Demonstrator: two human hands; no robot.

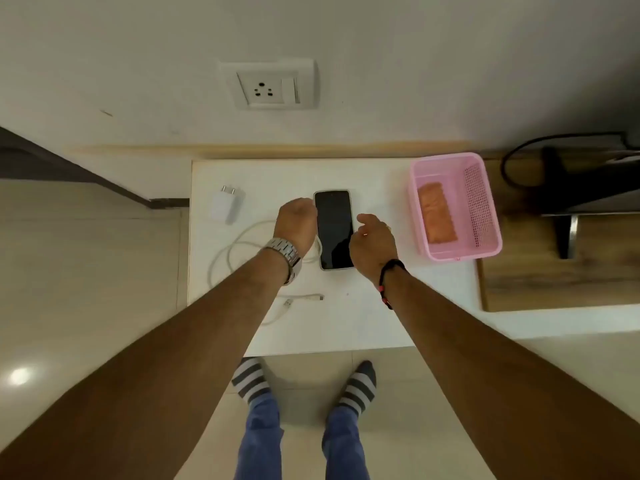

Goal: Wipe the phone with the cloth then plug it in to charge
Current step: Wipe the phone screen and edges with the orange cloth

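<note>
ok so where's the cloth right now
In the head view the folded orange cloth lies inside the pink basket at the table's right edge, to the right of the phone and apart from both hands.

Soft, even indoor light; the white table (381, 317) reads bright while the top right corner falls into shadow. A round glare spot sits on the floor (20, 375) at lower left. Wide-angle distortion stretches the forearms at the edges, and detail is slightly soft throughout
</note>
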